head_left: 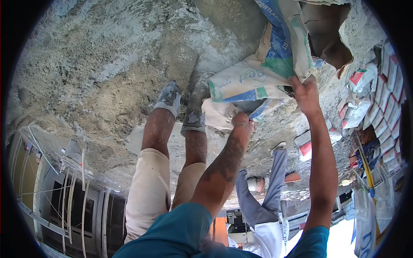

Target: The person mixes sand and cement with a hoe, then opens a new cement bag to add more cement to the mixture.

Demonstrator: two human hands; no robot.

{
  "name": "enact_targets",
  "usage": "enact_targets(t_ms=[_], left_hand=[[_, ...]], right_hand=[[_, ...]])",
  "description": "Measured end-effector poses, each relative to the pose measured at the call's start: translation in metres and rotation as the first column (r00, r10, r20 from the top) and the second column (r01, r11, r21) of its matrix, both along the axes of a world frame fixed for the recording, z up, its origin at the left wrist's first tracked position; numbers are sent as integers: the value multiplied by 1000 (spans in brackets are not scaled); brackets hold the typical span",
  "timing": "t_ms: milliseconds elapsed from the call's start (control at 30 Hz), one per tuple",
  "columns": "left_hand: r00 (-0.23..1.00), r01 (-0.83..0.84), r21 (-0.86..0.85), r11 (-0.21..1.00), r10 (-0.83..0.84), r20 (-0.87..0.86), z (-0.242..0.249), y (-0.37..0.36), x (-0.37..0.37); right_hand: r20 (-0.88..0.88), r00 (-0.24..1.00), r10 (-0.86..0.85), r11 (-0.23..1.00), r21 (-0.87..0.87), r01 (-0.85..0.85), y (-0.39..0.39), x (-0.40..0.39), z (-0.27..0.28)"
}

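My right hand (306, 92) pinches the upper right edge of a crumpled paper cement bag (241, 79), printed in blue and green with "PORTLAND" on it. Lower down, my left hand (242, 119) is closed at the bag's open mouth, its fingers mostly hidden by the paper. Some grey matter shows inside the mouth between the two hands. The bag lies limp and folded on rough grey ground. Left of my left forearm stand two legs in beige shorts (148, 189) and dusty grey boots (168, 99).
A torn brown paper sack (329, 32) lies beyond the bag. Stacked red-and-white bags (387, 101) rise at the right, with loose ones nearby. Another person in grey trousers (258, 202) stands behind. Poles (71, 206) line the lower left. The surroundings appear upside down.
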State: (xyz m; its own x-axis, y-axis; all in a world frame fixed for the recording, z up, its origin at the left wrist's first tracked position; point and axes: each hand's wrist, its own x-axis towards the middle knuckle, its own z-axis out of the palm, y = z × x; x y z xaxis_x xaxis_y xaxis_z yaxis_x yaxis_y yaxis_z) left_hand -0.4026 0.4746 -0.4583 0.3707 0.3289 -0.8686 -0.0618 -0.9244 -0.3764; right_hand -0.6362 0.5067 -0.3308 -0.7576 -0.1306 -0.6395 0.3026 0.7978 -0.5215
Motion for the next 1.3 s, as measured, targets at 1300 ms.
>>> enact_targets(t_ms=[1300], left_hand=[[371, 499, -862, 86, -920, 123, 60, -72, -89]], right_hand=[[-112, 788, -605, 786, -245, 568, 35, 110, 8]])
